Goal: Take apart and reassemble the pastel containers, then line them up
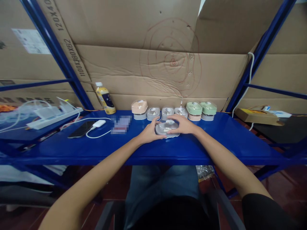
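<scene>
A small grey container with a clear, rounded lid [163, 128] sits on the blue tabletop in front of me, a pale label on top. My left hand [150, 131] curves around its left side, thumb low at the near edge and fingers at the far side. From the right, my right hand [183, 124] grips the same container, fingers reaching over the top and thumb on the near part of the lid. Just behind stand three similar grey containers, one of them the middle grey container [168, 112], partly hidden by my right hand.
A peach-topped container [139, 109] and two green-topped containers [194, 110] flank the grey row. To the left are a yellow drink bottle [106, 99], a phone [81, 129], a white charger [99, 123] with cable, and a power strip [54, 118]. Cardboard [115, 64] backs the blue table [96, 148].
</scene>
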`<action>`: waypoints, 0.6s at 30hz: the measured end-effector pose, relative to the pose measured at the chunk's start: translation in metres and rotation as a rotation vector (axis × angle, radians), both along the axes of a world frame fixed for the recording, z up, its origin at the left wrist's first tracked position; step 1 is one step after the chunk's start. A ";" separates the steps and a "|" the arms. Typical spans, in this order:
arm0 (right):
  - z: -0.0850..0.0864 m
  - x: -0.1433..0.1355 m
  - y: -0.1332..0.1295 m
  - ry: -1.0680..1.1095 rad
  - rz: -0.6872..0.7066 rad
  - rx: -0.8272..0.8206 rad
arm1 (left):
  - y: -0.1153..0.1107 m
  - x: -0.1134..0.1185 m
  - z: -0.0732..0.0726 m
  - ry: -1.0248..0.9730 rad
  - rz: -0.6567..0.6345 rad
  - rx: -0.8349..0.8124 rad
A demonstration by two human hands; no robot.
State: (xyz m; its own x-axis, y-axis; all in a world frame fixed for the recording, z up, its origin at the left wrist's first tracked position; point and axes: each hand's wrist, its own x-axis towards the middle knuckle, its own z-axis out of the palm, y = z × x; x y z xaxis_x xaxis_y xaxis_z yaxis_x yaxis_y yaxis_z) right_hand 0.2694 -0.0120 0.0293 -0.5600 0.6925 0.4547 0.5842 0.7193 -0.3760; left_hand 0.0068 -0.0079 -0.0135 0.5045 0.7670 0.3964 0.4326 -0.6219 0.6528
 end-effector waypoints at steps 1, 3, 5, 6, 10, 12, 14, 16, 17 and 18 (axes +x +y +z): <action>-0.001 -0.004 0.000 -0.032 0.030 -0.002 | 0.001 0.002 -0.001 -0.023 -0.018 -0.012; -0.002 -0.009 0.001 -0.080 0.057 -0.011 | 0.002 0.004 -0.002 -0.044 -0.037 -0.017; -0.004 -0.012 0.002 -0.109 0.047 -0.022 | 0.002 0.004 -0.002 -0.040 -0.034 -0.025; -0.004 -0.012 0.001 -0.121 0.035 -0.030 | 0.001 0.004 -0.002 -0.034 -0.027 -0.029; -0.003 -0.009 -0.004 -0.162 0.006 -0.075 | 0.001 0.000 0.000 -0.026 -0.050 -0.025; -0.002 -0.005 -0.007 -0.184 0.030 -0.094 | 0.002 -0.003 0.000 -0.040 -0.083 -0.021; 0.001 0.000 -0.010 -0.205 0.035 -0.093 | 0.005 -0.006 -0.001 -0.041 -0.081 -0.002; 0.004 0.005 -0.013 -0.218 -0.021 -0.066 | 0.008 -0.010 -0.002 -0.022 -0.016 0.061; 0.007 0.006 -0.013 -0.215 -0.074 -0.043 | 0.009 -0.012 -0.003 -0.014 0.036 0.105; 0.010 0.008 -0.013 -0.200 -0.137 -0.014 | 0.010 -0.013 -0.003 -0.010 0.092 0.150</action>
